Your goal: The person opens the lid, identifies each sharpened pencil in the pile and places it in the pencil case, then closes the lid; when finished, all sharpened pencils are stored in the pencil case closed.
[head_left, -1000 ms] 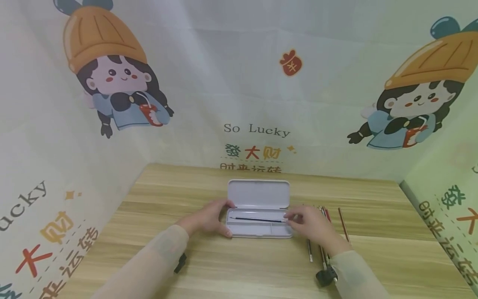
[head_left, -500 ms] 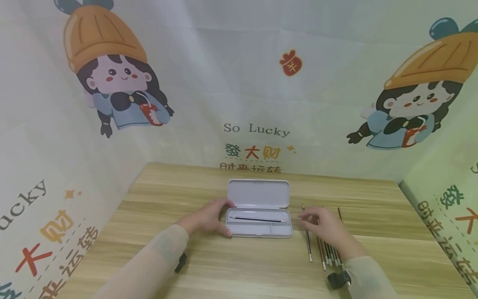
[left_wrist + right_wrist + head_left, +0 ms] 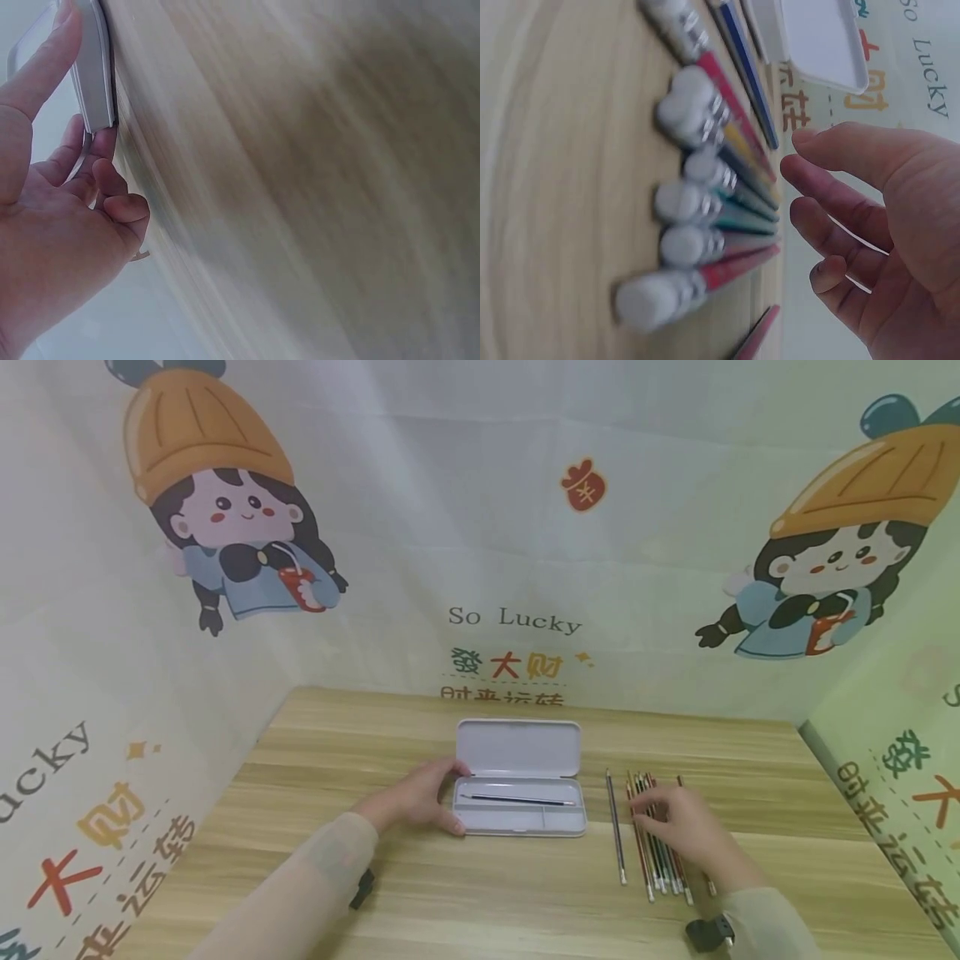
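Note:
A white pencil case (image 3: pixel 498 821) lies with its lid (image 3: pixel 519 748) raised. One dark pencil (image 3: pixel 517 800) lies in its long back compartment. My left hand (image 3: pixel 420 797) grips the case's left end, thumb at the front corner and fingers at the back, also visible in the left wrist view. My right hand (image 3: pixel 690 831) hovers over a group of pencils (image 3: pixel 647 868) with white eraser ends. Its fingers are loosely bent and nothing is between them in the right wrist view. Apart from the group, a blue pencil (image 3: pixel 744 67) lies nearer the case.
The wooden table (image 3: pixel 487 902) meets a printed cloth backdrop (image 3: pixel 517 552) behind and at both sides. A reddish pencil (image 3: pixel 759 334) lies at the far right of the group. Black wrist straps (image 3: pixel 708 933) are on both sleeves.
My right hand has left the pencil in the case and moved right, over the pencil group. The pencil stays in the compartment. My left hand has held still.

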`<state>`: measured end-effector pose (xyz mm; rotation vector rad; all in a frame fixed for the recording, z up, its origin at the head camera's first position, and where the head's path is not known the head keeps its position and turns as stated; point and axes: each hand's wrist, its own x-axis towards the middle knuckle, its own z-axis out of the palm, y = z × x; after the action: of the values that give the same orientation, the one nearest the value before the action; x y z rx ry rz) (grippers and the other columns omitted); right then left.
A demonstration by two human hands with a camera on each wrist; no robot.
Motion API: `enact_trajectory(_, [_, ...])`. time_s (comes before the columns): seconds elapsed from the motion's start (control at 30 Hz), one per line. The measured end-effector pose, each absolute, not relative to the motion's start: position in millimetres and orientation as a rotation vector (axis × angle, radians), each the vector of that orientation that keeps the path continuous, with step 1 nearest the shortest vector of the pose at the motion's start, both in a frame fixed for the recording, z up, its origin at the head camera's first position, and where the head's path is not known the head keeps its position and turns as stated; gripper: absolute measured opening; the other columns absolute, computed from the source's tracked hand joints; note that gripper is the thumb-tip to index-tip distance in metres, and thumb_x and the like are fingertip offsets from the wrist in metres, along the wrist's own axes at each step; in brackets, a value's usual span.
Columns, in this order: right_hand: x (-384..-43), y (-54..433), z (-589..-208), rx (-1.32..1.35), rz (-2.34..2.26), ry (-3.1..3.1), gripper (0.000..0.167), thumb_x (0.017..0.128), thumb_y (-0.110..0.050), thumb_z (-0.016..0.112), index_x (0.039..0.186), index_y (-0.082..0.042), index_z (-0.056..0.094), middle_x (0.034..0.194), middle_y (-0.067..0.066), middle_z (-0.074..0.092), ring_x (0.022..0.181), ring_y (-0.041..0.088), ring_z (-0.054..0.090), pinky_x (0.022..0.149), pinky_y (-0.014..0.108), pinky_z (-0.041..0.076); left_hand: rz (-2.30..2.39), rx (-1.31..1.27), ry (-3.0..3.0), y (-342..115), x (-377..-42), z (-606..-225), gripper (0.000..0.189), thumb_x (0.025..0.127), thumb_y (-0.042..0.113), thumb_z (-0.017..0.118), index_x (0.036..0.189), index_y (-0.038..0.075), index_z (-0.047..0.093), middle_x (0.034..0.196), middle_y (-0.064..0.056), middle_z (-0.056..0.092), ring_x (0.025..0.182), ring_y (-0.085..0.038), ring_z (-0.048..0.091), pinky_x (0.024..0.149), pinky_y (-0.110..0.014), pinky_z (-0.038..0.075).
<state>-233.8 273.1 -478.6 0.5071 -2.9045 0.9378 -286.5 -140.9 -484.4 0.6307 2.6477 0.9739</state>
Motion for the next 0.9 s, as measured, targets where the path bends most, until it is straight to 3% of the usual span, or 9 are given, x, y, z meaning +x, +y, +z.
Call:
enact_trajectory(0.23, [-228, 283, -479, 0.465, 0.904, -2.943, 0.017, 0.089, -0.011, 0.077, 0.106, -0.01, 0.078, 0.097, 0.001, 0.075, 0.073, 0.007, 0.055, 0.064, 0.022, 0.05, 0.954, 0.633, 2.649, -142, -286, -485, 0.082, 0.063, 0.022, 0.098, 0.133, 0.008, 0.057, 0.14, -0.016, 0.059, 0.135, -0.037, 0.05, 0.121, -0.057, 0.036])
enact_trajectory(0.47, [-224, 291, -474, 0.4, 0.903, -2.968, 0.019, 0.09, -0.009, 0.076, 0.109, -0.007, 0.077, 0.1, 0.008, 0.076, 0.084, 0.015, 0.067, 0.076, 0.038, 0.062, 0.952, 0.659, 2.651, -142, -288, -486, 0.083, 0.064, 0.024, 0.098, 0.134, 0.007, 0.056, 0.141, -0.018, 0.058, 0.137, -0.038, 0.049, 0.122, -0.056, 0.035])
enact_trajectory(0.73, [-223, 296, -475, 0.368, 0.888, -3.006, 0.017, 0.09, -0.012, 0.077, 0.107, -0.008, 0.077, 0.093, 0.001, 0.076, 0.078, 0.01, 0.064, 0.068, 0.028, 0.056, 0.951, 0.669, 2.644, -143, -288, -485, 0.083, 0.065, 0.024, 0.098, 0.134, 0.007, 0.056, 0.141, -0.017, 0.058, 0.137, -0.038, 0.05, 0.122, -0.056, 0.035])
enact_trajectory(0.9, [-224, 297, -475, 0.355, 0.857, -3.02, 0.018, 0.09, -0.011, 0.077, 0.108, -0.009, 0.077, 0.092, 0.001, 0.075, 0.074, 0.009, 0.062, 0.065, 0.028, 0.054, 0.952, 0.655, 2.643, -142, -287, -485, 0.083, 0.065, 0.023, 0.098, 0.135, 0.006, 0.056, 0.141, -0.017, 0.058, 0.138, -0.038, 0.049, 0.122, -0.055, 0.035])
